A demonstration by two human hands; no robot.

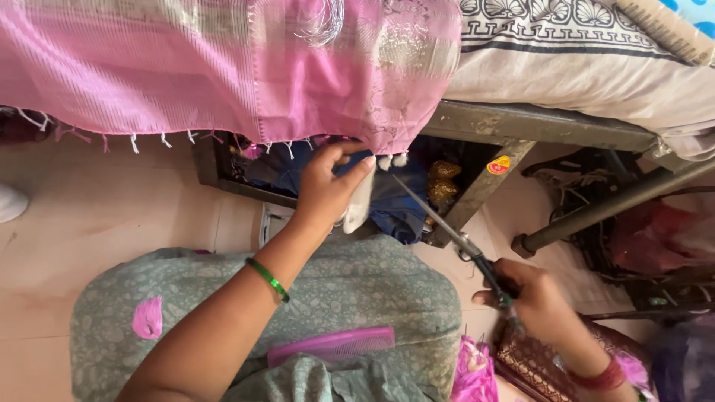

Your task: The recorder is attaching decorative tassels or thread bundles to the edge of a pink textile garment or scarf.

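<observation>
A pink cloth (223,67) with a tasselled fringe hangs over the edge of a bed at the top. My left hand (328,186) reaches up to its lower edge and pinches a white tassel (387,160) at the fringe. My right hand (532,298) grips the dark handles of a pair of scissors (447,223), whose blades point up and left toward the fringe, a little apart from it. A green bangle sits on my left wrist and a red one on my right.
A pink comb (331,346) and a pink scrap (147,318) lie on my green patterned lap (357,290). A metal bed frame (536,123) with a slanted leg stands to the right, with dark bundles under it. Pink threads (473,372) lie by a brown patterned box (536,365).
</observation>
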